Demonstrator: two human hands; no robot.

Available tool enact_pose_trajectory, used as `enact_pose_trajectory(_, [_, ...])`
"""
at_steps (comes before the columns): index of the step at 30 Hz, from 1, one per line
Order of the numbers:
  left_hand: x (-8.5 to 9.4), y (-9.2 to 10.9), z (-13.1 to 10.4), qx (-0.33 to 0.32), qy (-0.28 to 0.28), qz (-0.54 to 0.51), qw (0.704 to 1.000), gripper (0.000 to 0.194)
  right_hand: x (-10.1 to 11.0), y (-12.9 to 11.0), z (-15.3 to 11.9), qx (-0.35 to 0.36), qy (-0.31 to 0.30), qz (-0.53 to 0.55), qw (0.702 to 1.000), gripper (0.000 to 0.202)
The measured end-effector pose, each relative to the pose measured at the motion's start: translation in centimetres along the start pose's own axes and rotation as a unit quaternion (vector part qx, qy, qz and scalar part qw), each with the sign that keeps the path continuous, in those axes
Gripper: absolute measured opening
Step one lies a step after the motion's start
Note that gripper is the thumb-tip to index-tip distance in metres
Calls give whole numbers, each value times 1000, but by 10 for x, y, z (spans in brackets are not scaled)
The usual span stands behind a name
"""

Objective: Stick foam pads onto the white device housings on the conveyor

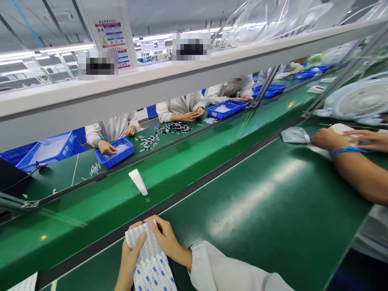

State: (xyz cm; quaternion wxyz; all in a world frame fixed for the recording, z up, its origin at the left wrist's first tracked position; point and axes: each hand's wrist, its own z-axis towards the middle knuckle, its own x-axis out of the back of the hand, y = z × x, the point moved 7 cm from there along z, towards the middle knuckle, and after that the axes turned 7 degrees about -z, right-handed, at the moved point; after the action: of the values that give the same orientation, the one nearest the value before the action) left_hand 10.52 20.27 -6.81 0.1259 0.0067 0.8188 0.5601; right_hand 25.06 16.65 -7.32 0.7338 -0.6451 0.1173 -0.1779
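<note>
At the bottom middle I hold a sheet of adhesive pads (154,266), with grey wavy rows at the top and blue 3M print below. My left hand (129,256) grips its left edge, the thumb lying on the face. My right hand (165,238) has hold of the top right corner, fingers bent over the edge. Whether it is one sheet or a stack, I cannot tell. Beyond my hands, a white flat piece (138,182) lies on the green conveyor belt (188,151).
To the right, a co-worker's hands (330,139) handle a white item beside a clear plastic bag (295,135). A fan (363,97) stands behind. Across the belt, several people work by blue trays (115,163) and piles of small parts (176,127). A white beam (151,87) crosses above.
</note>
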Motion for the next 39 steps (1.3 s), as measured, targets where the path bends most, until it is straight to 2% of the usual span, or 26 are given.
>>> enact_pose_trajectory(8, [-2, -1, -2, 19, -2, -15, 1000, 85, 0, -1, 0, 8, -11, -13, 1000, 46])
enact_pose_trajectory(16, [-8, 4, -6, 39, -21, -40, 998, 104, 1, -2, -1, 13, -15, -28, 999, 44])
enact_pose_trajectory(28, [-3, -3, -3, 95, -63, -108, 988, 108, 0, 2, -2, 17, -19, -34, 999, 40])
enact_pose_trajectory(39, [-1, -9, -3, 108, -68, -113, 985, 108, 0, 2, -3, 18, -25, -39, 999, 37])
